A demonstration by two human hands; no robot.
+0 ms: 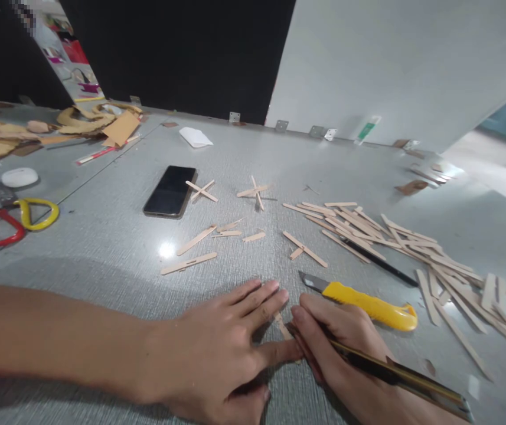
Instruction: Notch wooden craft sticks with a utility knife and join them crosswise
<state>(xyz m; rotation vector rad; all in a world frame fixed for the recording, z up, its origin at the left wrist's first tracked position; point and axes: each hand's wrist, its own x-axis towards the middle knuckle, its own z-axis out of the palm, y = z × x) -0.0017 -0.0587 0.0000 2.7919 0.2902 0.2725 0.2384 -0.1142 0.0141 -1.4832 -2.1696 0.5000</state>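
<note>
My left hand (230, 345) lies flat on the grey table with its fingers spread, pressing on a small wooden craft stick (283, 326). The stick is partly covered by both hands. Closed around a slim gold-and-black utility knife (394, 373), my right hand (341, 342) rests beside the left fingertips. The knife's tip is at the stick, mostly hidden by the fingers. Just beyond my right hand lies a yellow utility knife (368, 304) with its blade out. Two crossed pairs of sticks, a near pair (202, 190) and another (256, 192), sit farther back.
Loose craft sticks (359, 227) are heaped on the right, with a black pen-like tool (381, 262) among them. Cut pieces (197, 240) lie ahead. A phone (170, 192), scissors (0, 227), a white mouse-like object (19, 177) and cardboard scraps (122, 127) are leftward. Panels (191, 53) stand behind.
</note>
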